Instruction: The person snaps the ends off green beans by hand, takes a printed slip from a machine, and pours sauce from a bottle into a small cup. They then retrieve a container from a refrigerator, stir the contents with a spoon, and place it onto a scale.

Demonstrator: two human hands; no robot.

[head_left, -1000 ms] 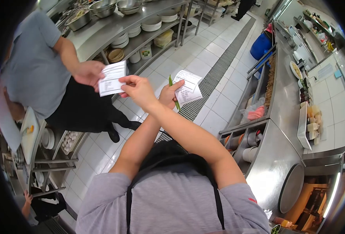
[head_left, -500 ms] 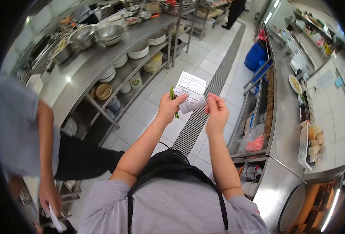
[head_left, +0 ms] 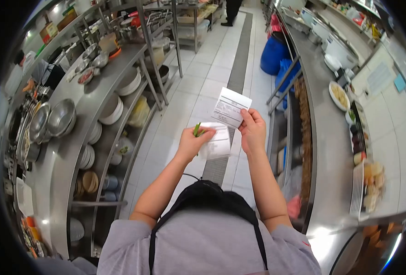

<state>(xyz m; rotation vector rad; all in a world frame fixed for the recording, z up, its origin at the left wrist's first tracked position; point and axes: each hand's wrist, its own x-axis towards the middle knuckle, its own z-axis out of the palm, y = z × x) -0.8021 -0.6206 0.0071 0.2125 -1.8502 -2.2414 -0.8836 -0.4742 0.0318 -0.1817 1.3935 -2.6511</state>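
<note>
My left hand (head_left: pixel 189 145) is closed on a printed paper slip (head_left: pixel 218 145), its thumb lying across the upper left part. The same hand grips a slim green thing (head_left: pixel 197 129) that sticks up past the fingers; its kind I cannot make out. A second printed slip (head_left: pixel 231 106) is pinched at its lower right corner by my right hand (head_left: pixel 252 130). That slip sits above and slightly right of the left one, and their edges meet or overlap. Lines of print and dark bars show on it, too small to read.
A steel counter (head_left: pixel 56 183) with metal bowls (head_left: pixel 61 118) runs along the left, plates (head_left: pixel 111 110) on the shelf below. Another steel counter (head_left: pixel 331 183) lines the right side, with a blue barrel (head_left: pixel 273 52) further off. A person in dark clothes (head_left: pixel 232 11) stands far down the aisle.
My right hand has taken hold of a slip and holds it above the other one. My view has shifted, and the person close on my left is mostly out of sight.
</note>
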